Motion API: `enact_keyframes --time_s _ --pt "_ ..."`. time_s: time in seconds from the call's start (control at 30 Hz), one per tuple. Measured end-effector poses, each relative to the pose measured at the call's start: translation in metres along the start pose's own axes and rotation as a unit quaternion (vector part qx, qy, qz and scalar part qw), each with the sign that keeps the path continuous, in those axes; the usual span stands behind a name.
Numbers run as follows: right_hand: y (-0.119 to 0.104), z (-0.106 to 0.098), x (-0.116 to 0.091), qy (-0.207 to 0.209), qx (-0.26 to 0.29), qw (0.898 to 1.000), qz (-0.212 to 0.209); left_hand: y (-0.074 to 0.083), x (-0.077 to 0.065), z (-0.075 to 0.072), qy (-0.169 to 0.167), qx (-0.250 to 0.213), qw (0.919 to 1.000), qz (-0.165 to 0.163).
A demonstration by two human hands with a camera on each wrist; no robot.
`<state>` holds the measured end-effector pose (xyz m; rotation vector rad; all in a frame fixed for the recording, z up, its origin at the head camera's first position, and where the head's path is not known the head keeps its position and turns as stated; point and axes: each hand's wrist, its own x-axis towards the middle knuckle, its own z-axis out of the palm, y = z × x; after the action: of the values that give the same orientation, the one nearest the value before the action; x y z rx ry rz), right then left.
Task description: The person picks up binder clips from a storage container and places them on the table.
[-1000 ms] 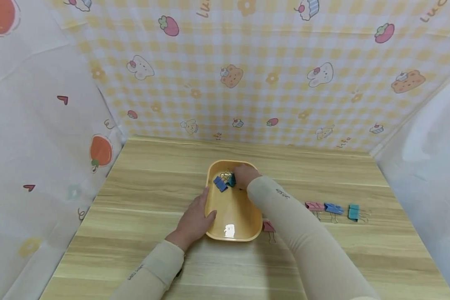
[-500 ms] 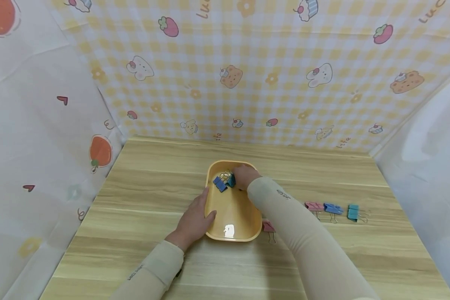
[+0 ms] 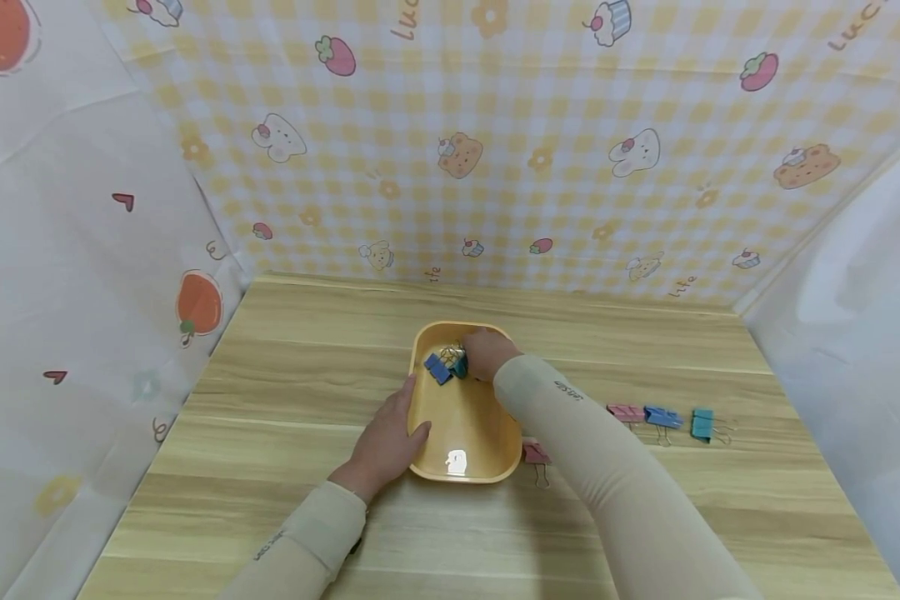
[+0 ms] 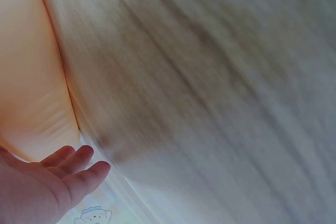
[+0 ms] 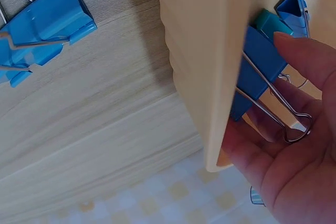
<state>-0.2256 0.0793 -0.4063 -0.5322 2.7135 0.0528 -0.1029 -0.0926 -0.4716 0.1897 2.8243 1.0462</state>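
Seen from the head view, your left arm reaches up from the lower edge, its hand (image 3: 386,437) beside the yellow tray (image 3: 461,421), thumb over the near part of the left rim, fingers lying straight along the outer wall. The left wrist view shows these fingers relaxed and slightly apart; that hand is cut off at the frame's corner, its thumb unseen, and the tabletop (image 4: 173,77) is blurred.

Your right arm slants across from the lower right, its hand (image 3: 489,354) dipped into the tray's far right corner, palm side hidden from above. The right wrist view reveals your thumb and fingers pinching a dark blue binder clip (image 5: 262,56) against the tray wall's inner side; your fingertips are partly concealed behind it. A teal clip (image 3: 459,367) and a blue clip (image 3: 438,369) lie alongside; the wire loops behind them are tangled and hard to separate. Your right sleeve (image 3: 600,450) overlaps a pink clip (image 3: 536,452) near the tray.
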Motion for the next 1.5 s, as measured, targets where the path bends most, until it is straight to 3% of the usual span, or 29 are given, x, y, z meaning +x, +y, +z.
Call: enact_keyframes --time_s 0.73,1.1,1.33,1.5 --pt "0.004 -0.005 -0.009 0.017 0.013 1.000 -0.006 0.002 0.000 -0.003 0.000 -0.002 1.0000 0.007" --pt "0.006 -0.001 -0.012 0.037 0.042 0.998 -0.015 0.001 0.000 -0.002 -0.006 -0.010 0.9999 -0.007" --pt "0.009 -0.006 -0.025 0.038 0.101 0.994 0.009 0.002 0.001 -0.001 -0.012 -0.011 0.9998 -0.014" --pt "0.012 -0.012 -0.033 0.047 0.093 0.995 -0.004 0.001 0.001 0.000 -0.010 -0.007 0.9998 -0.013"
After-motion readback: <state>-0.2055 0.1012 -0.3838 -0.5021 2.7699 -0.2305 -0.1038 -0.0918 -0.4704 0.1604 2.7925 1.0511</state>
